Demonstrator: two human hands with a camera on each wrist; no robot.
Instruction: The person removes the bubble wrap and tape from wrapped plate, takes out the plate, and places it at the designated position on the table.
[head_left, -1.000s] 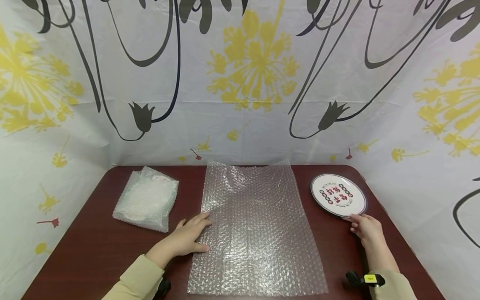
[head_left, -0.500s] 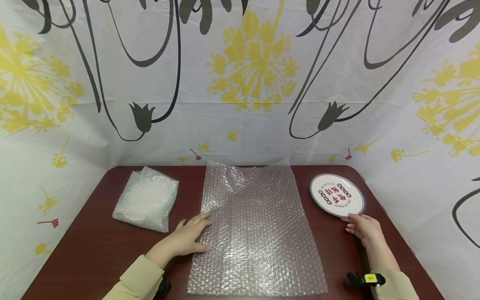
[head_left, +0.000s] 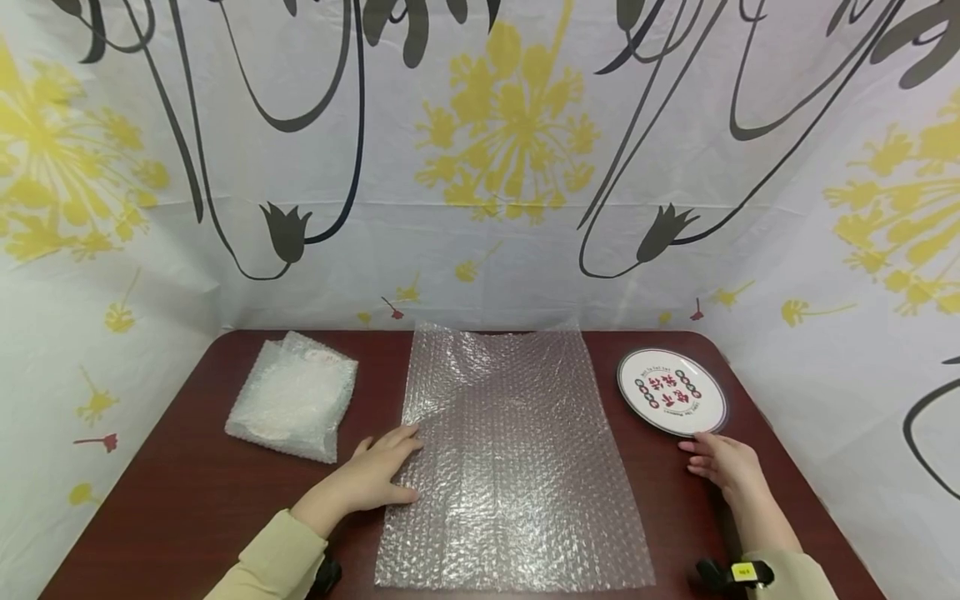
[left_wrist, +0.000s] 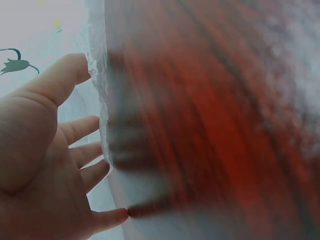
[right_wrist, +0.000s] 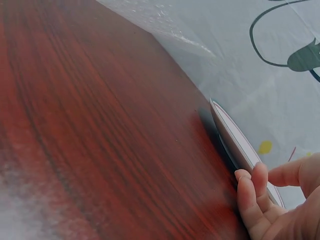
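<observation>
Your left hand (head_left: 375, 477) presses flat on the knobbly bubble wrap (head_left: 510, 458) mid-table. Your right hand (head_left: 723, 465), fingers loosely curled, touches the glossy round plate (head_left: 671, 392) at two o'clock. The table (head_left: 172, 500) is dark wood.

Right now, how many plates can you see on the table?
1 bare plate, far right by the right hand. The bubble-wrap bundle at the left may hide another.

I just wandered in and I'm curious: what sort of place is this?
Probably a small packing station set up for filming. A dark wooden table is boxed in by flower-printed cloth. On it lie a flat bubble wrap sheet, a printed plate and a bundle already wrapped in bubble wrap.
</observation>
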